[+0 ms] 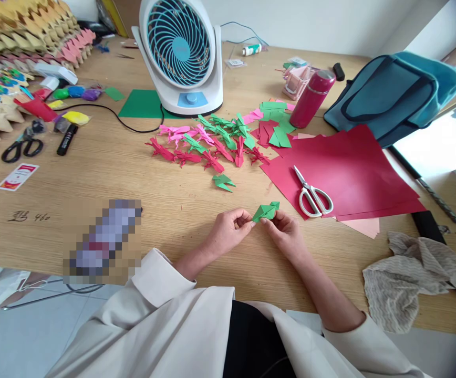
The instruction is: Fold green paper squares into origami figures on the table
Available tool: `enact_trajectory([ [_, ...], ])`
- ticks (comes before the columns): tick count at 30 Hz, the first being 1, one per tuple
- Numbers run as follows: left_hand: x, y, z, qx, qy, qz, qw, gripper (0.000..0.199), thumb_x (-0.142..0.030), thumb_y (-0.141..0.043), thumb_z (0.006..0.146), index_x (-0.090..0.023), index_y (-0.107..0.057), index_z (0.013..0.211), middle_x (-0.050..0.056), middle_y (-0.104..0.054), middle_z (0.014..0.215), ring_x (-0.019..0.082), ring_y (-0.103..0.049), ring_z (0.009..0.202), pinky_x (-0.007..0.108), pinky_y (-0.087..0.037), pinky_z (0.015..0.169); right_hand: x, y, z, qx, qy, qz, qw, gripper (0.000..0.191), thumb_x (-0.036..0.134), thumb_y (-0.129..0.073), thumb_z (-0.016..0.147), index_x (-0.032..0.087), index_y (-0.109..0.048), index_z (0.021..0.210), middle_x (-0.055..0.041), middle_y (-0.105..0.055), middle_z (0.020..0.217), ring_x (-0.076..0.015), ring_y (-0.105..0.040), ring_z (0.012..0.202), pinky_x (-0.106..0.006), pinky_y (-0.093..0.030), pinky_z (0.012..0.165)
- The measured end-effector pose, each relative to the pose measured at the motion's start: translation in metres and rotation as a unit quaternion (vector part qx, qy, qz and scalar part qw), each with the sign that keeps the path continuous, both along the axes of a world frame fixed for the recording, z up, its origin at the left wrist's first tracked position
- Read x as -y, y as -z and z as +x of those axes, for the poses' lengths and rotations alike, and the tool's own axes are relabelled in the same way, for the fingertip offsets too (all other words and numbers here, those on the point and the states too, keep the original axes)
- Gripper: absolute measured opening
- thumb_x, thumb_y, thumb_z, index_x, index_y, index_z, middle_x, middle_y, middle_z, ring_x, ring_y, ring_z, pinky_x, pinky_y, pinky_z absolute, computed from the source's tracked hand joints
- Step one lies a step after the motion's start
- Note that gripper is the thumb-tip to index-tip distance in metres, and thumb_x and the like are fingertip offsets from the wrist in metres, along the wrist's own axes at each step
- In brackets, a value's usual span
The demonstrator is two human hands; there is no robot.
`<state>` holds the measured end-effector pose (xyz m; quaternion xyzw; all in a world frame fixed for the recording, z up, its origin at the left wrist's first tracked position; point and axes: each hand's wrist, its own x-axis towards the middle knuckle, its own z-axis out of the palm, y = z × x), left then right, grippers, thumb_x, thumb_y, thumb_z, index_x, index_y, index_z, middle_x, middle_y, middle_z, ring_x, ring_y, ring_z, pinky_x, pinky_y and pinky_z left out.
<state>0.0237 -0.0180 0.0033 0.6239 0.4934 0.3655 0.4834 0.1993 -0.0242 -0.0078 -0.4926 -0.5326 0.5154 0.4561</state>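
Note:
A folded green paper piece (265,212) is held between my two hands, a little above the wooden table. My left hand (232,229) pinches its left tip with thumb and fingers. On the piece's right side, my right hand (285,233) grips the lower edge with the thumb in front and fingers behind. Beyond my hands lies another folded green paper (224,182), flat on the table. Farther back is a spread of folded red figures (188,158), pink ones (176,133) and green ones (228,128).
White-handled scissors (313,197) lie on red paper sheets (350,173) at the right. Behind stand a fan (192,100), a red bottle (312,100) and a blue bag (389,100). A crumpled cloth (405,283) is at the right edge; a blurred phone-like object (105,239) lies left.

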Motion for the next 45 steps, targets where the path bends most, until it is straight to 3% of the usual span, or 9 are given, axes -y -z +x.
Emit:
enact_trajectory([
  [6, -0.001, 0.003, 0.000, 0.037, 0.006, -0.020, 0.999, 0.016, -0.029, -0.062, 0.083, -0.015, -0.060, 0.076, -0.001, -0.060, 0.070, 0.011, -0.054, 0.065, 0.022, -0.043, 0.061, 0.002, 0.004, 0.002, 0.008, -0.053, -0.013, 0.998, 0.030, 0.050, -0.070, 0.083, 0.021, -0.069, 0.090, -0.0041, -0.069, 0.083, -0.0183, -0.062, 0.074, -0.032, -0.051, 0.071],
  [13, -0.002, -0.002, -0.001, 0.030, 0.036, -0.003, 0.999, 0.012, -0.027, -0.066, 0.081, -0.016, -0.063, 0.082, 0.001, -0.066, 0.079, 0.012, -0.058, 0.071, 0.023, -0.045, 0.066, 0.003, 0.001, 0.004, 0.040, -0.063, 0.018, 0.997, 0.022, 0.043, -0.065, 0.088, 0.021, -0.064, 0.088, -0.0028, -0.064, 0.079, -0.0179, -0.058, 0.073, -0.032, -0.048, 0.070],
  [18, -0.002, -0.003, -0.003, 0.038, 0.022, 0.027, 0.999, 0.017, -0.032, -0.065, 0.085, -0.016, -0.065, 0.090, 0.002, -0.065, 0.083, 0.013, -0.058, 0.073, 0.022, -0.045, 0.063, 0.004, -0.008, 0.003, 0.118, -0.104, 0.027, 0.987, 0.007, 0.026, -0.060, 0.088, 0.020, -0.063, 0.090, -0.0009, -0.060, 0.077, -0.0154, -0.053, 0.068, -0.028, -0.042, 0.063],
  [25, -0.003, 0.001, 0.000, 0.045, 0.004, 0.029, 0.999, 0.014, -0.030, -0.069, 0.083, -0.016, -0.067, 0.084, -0.001, -0.061, 0.076, 0.009, -0.050, 0.064, 0.021, -0.038, 0.057, 0.005, -0.010, -0.001, 0.247, -0.137, 0.096, 0.955, 0.004, 0.015, -0.058, 0.082, 0.019, -0.058, 0.080, 0.0019, -0.048, 0.071, -0.0124, -0.044, 0.063, -0.026, -0.034, 0.058],
  [32, -0.006, 0.006, -0.003, 0.084, 0.006, -0.007, 0.996, 0.018, -0.032, -0.067, 0.083, -0.016, -0.062, 0.079, -0.002, -0.059, 0.072, 0.010, -0.051, 0.065, 0.021, -0.041, 0.062, 0.004, -0.008, 0.001, 0.158, -0.124, 0.044, 0.979, 0.013, 0.025, -0.058, 0.088, 0.021, -0.051, 0.077, 0.0024, -0.049, 0.070, -0.0125, -0.043, 0.063, -0.026, -0.035, 0.058],
  [35, -0.007, 0.007, -0.003, 0.082, -0.006, -0.017, 0.996, 0.022, -0.033, -0.067, 0.082, -0.017, -0.056, 0.072, -0.004, -0.051, 0.066, 0.009, -0.046, 0.061, 0.021, -0.039, 0.060, 0.004, -0.009, 0.001, 0.114, -0.118, 0.017, 0.986, 0.016, 0.031, -0.059, 0.089, 0.022, -0.052, 0.078, 0.0023, -0.049, 0.069, -0.0129, -0.043, 0.062, -0.027, -0.036, 0.058],
  [45, -0.005, 0.002, -0.001, 0.050, -0.011, -0.013, 0.999, 0.026, -0.030, -0.063, 0.080, -0.018, -0.045, 0.066, -0.005, -0.041, 0.063, 0.008, -0.038, 0.059, 0.022, -0.033, 0.055, 0.004, -0.013, 0.001, 0.117, -0.099, -0.003, 0.988, 0.023, 0.040, -0.060, 0.091, 0.021, -0.053, 0.079, 0.0039, -0.044, 0.064, -0.0120, -0.037, 0.059, -0.028, -0.031, 0.055],
])
